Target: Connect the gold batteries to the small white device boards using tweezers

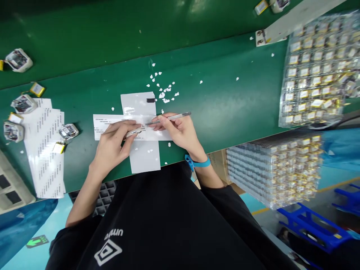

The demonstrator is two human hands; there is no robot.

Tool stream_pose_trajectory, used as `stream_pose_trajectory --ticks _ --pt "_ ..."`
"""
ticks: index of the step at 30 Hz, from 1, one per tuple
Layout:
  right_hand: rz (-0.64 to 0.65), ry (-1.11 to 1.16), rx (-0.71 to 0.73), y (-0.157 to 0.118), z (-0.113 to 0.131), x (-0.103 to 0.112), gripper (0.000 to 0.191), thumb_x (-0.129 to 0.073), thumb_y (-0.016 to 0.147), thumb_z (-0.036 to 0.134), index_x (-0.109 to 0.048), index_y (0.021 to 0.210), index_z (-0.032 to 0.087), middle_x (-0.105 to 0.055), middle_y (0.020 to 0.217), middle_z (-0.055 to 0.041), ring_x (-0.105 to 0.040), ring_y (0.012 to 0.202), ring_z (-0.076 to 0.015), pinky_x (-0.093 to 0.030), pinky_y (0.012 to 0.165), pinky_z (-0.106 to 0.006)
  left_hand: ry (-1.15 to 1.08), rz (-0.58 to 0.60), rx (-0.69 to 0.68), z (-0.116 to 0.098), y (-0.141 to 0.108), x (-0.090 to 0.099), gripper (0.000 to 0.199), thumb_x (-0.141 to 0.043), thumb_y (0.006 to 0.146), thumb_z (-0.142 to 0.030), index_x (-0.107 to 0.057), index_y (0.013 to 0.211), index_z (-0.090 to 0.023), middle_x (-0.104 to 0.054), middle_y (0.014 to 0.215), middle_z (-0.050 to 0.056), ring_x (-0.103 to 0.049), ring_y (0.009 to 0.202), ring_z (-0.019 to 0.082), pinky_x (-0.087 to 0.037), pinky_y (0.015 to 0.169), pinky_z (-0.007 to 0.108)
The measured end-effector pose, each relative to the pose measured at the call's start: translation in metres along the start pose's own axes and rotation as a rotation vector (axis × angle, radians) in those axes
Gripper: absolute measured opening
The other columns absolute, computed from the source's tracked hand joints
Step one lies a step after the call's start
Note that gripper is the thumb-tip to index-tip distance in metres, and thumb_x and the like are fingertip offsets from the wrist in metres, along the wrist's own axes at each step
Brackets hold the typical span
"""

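From here I see a green bench (225, 93), a printed white sheet (153, 135) on it, and above that the left hand (112, 144) and right hand (180, 129), fingers curled: the right grips metal tweezers (184, 114), the left pinches a small white casing (134, 132).

Crossed sheets (144, 157) on the bench (225, 101) between housings (69, 131) at left, trays (282, 112) at right.
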State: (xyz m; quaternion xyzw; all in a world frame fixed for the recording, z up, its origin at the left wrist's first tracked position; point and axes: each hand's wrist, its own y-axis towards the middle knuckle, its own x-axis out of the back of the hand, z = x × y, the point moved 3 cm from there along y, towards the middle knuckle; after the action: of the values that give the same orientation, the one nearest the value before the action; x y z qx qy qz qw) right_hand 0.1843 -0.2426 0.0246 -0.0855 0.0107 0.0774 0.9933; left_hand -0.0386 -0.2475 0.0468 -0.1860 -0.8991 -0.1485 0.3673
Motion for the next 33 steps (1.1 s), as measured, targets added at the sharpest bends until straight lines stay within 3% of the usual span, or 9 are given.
stream_pose_trajectory --ticks 3,5,8,10,14,17,23,33 --pt "-0.029 0.052 -0.032 0.001 0.005 0.005 0.035 -0.067 0.104 0.046 -0.083 0.092 0.018 -0.085 0.095 -0.0056 -0.082 0.079 -0.0151 -0.070 0.077 -0.028 0.013 -0.021 -0.028 -0.002 -0.001 -0.001 0.021 -0.056 0.107 -0.022 -0.074 0.117 -0.021 -0.082 0.121 0.006 -0.076 0.122 0.028 -0.063 0.103 0.045" --pt "-0.088 0.063 -0.031 0.000 0.011 0.007 0.036 -0.066 0.105 0.046 -0.082 0.088 0.018 -0.085 0.093 -0.0043 -0.082 0.076 -0.0148 -0.071 0.075 -0.028 -0.025 -0.113 -0.007 -0.006 -0.001 0.001 0.017 -0.062 0.105 -0.022 -0.076 0.114 -0.023 -0.083 0.114 0.004 -0.079 0.114 0.026 -0.065 0.098 0.040" --pt "-0.189 0.066 0.039 -0.002 0.024 0.002 0.034 -0.064 0.105 0.046 -0.078 0.088 0.020 -0.084 0.086 -0.0010 -0.080 0.070 -0.0140 -0.071 0.069 -0.028 -0.221 -0.269 0.191 -0.011 0.001 0.006 0.009 -0.073 0.100 -0.027 -0.078 0.107 -0.025 -0.083 0.102 0.000 -0.082 0.082 0.020 -0.067 0.071 0.031" --pt "-0.250 0.080 0.117 -0.005 0.035 -0.003 0.031 -0.063 0.106 0.045 -0.075 0.089 0.022 -0.083 0.080 0.0019 -0.080 0.067 -0.0137 -0.070 0.065 -0.026 -0.428 -0.275 0.308 -0.016 0.005 0.007 0.011 -0.075 0.099 -0.030 -0.077 0.109 -0.025 -0.082 0.095 0.000 -0.080 0.069 0.018 -0.065 0.061 0.029" --pt "-0.219 0.075 0.238 -0.008 0.053 -0.015 0.028 -0.059 0.108 0.043 -0.071 0.091 0.024 -0.080 0.077 0.0050 -0.079 0.064 -0.0116 -0.069 0.063 -0.025 -0.722 -0.132 0.313 -0.033 0.014 0.005 0.035 -0.082 0.093 -0.024 -0.073 0.127 -0.019 -0.083 0.101 0.005 -0.084 0.085 0.024 -0.072 0.079 0.034" --pt "-0.145 0.039 0.283 -0.008 0.057 -0.018 0.028 -0.058 0.109 0.043 -0.071 0.093 0.024 -0.079 0.076 0.0054 -0.079 0.065 -0.0114 -0.070 0.064 -0.025 -0.802 -0.107 0.289 -0.043 0.017 0.005 0.039 -0.082 0.092 -0.018 -0.073 0.130 -0.018 -0.084 0.106 0.005 -0.084 0.092 0.024 -0.073 0.088 0.035" --pt "-0.135 0.016 0.335 -0.005 0.056 -0.014 0.026 -0.060 0.108 0.041 -0.073 0.094 0.024 -0.079 0.076 0.0054 -0.079 0.065 -0.0111 -0.070 0.063 -0.024 -0.798 -0.156 0.222 -0.051 0.018 0.008 0.042 -0.082 0.092 -0.011 -0.074 0.132 -0.020 -0.084 0.113 0.005 -0.084 0.096 0.021 -0.073 0.087 0.028" --pt "-0.114 0.057 0.341 -0.003 0.057 -0.015 0.022 -0.060 0.109 0.034 -0.074 0.096 0.022 -0.080 0.078 0.0053 -0.079 0.065 -0.0112 -0.069 0.064 -0.023 -0.758 -0.152 0.224 -0.051 0.020 0.007 0.038 -0.083 0.093 -0.014 -0.075 0.130 -0.021 -0.084 0.113 0.006 -0.084 0.097 0.026 -0.074 0.088 0.034"
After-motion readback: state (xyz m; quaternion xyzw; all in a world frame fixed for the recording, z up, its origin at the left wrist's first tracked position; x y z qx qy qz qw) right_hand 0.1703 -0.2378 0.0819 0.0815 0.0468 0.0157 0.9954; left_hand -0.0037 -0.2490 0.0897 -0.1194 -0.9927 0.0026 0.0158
